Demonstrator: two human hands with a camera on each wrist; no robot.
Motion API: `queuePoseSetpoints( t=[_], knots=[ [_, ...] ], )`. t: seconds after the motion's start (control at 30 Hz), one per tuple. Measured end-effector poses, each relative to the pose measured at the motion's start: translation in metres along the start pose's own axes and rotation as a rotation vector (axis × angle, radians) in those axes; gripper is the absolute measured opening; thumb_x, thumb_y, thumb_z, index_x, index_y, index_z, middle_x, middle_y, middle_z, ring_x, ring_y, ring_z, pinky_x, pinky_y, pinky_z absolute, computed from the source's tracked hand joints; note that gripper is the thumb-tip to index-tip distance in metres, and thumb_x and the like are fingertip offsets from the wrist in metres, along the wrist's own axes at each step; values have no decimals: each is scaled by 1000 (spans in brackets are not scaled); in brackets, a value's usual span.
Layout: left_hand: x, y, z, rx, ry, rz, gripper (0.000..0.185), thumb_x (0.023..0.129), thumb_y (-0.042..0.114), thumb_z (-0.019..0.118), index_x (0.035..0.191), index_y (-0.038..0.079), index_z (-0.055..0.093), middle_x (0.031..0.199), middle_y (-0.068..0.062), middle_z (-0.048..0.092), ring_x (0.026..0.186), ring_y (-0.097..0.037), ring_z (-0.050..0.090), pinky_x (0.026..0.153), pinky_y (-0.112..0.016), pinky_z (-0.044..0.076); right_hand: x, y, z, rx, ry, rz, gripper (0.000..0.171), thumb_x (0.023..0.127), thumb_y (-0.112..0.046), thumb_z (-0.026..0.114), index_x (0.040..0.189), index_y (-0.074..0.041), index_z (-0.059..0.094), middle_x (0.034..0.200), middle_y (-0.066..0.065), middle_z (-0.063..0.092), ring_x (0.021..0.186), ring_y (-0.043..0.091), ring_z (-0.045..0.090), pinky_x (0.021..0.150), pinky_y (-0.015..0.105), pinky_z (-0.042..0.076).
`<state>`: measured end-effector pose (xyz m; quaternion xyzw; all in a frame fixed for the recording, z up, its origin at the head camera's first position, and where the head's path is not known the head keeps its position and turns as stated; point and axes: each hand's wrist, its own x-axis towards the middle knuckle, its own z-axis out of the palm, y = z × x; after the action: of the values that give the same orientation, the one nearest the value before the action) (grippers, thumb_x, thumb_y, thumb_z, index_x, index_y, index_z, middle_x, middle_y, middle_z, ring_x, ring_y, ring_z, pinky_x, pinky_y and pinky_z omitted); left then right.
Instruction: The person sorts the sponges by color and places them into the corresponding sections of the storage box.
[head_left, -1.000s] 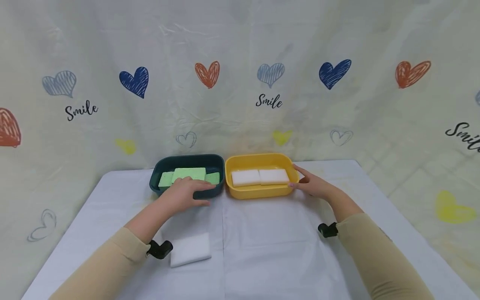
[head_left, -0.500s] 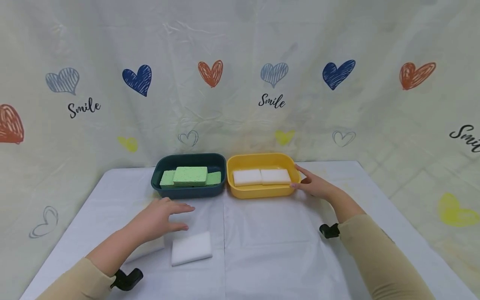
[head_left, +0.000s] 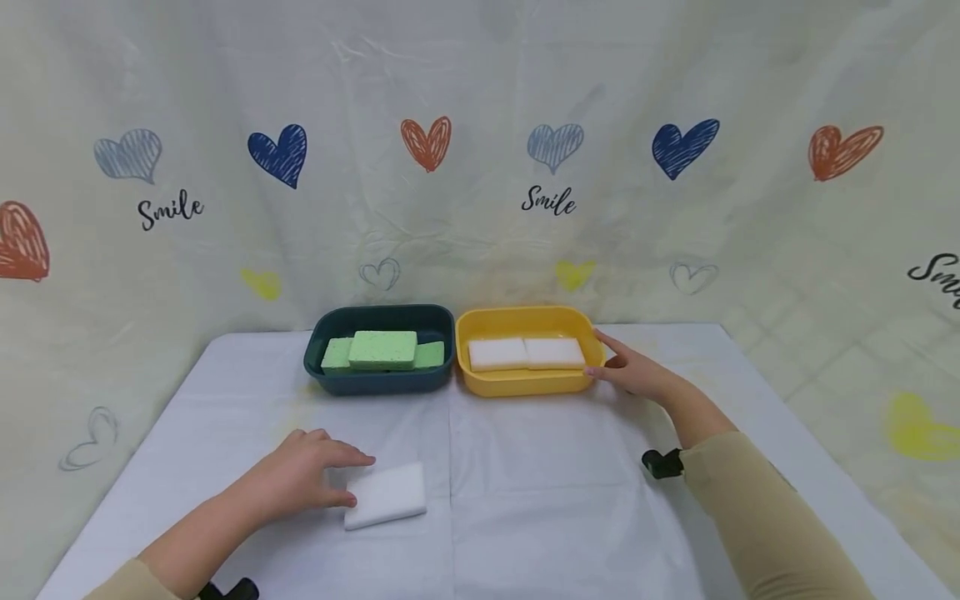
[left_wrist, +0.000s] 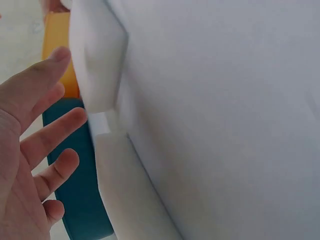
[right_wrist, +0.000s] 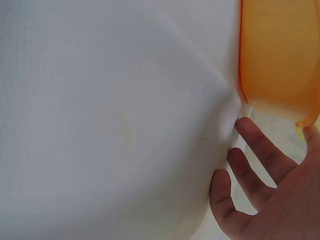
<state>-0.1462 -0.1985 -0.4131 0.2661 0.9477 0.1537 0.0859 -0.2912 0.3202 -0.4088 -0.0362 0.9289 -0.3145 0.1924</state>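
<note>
My left hand (head_left: 288, 479) hovers over the front left of the table, thumb and fingers spread, holding nothing. Its fingertips are by a white sponge block (head_left: 386, 497); I cannot tell whether they touch it. The left wrist view has two white blocks, a far one (left_wrist: 97, 55) and a nearer one (left_wrist: 130, 190); in the head view the hand and forearm hide the second. My right hand (head_left: 637, 373) rests against the right end of the yellow tray (head_left: 525, 385), thumb and forefinger spread along its rim. Two white blocks (head_left: 498, 354) lie side by side in that tray.
Left of the yellow tray, touching or nearly touching it, stands a dark green tray (head_left: 378, 383). Several green sponges (head_left: 382, 350) lie in it, one on top of the others. A white cloth (head_left: 525, 533) covers the table, and a printed curtain (head_left: 480, 225) hangs behind.
My left hand has drawn back from the green tray toward the front left, down to the white blocks. The right hand stays at the yellow tray. The view has shifted slightly.
</note>
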Motion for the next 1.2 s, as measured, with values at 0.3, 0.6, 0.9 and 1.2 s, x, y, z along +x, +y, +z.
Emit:
queuePoseSetpoints(
  t=[0.3, 0.6, 0.9, 1.2],
  knots=[
    [-13, 0, 5, 13, -14, 59, 57, 73, 46, 85, 126, 31, 70, 117, 16, 69, 96, -10, 55, 76, -33, 36, 2, 1, 2, -4, 10, 13, 102, 87, -66, 63, 161, -27, 4, 130, 27, 51, 107, 36, 54, 95, 51, 48],
    [-14, 4, 8, 77, -38, 81, 66, 69, 51, 85, 129, 30, 68, 118, 15, 68, 97, -12, 53, 78, -35, 36, 6, 3, 2, -1, 11, 28, 100, 88, -64, 63, 161, -29, 4, 132, 26, 50, 107, 35, 53, 95, 51, 48],
    [-14, 4, 9, 99, -25, 114, 65, 71, 50, 84, 130, 30, 67, 118, 15, 68, 96, -11, 52, 79, -36, 37, 4, 6, 2, 31, 8, 30, 103, 84, -67, 65, 161, -32, 6, 130, 24, 51, 105, 33, 53, 92, 46, 49],
    [-11, 5, 4, 124, 26, 126, 56, 78, 46, 81, 130, 31, 66, 118, 16, 66, 99, -12, 53, 80, -36, 38, 3, 4, 2, 31, 6, 36, 103, 85, -67, 64, 161, -31, 4, 131, 25, 49, 107, 34, 52, 94, 48, 48]
  ],
)
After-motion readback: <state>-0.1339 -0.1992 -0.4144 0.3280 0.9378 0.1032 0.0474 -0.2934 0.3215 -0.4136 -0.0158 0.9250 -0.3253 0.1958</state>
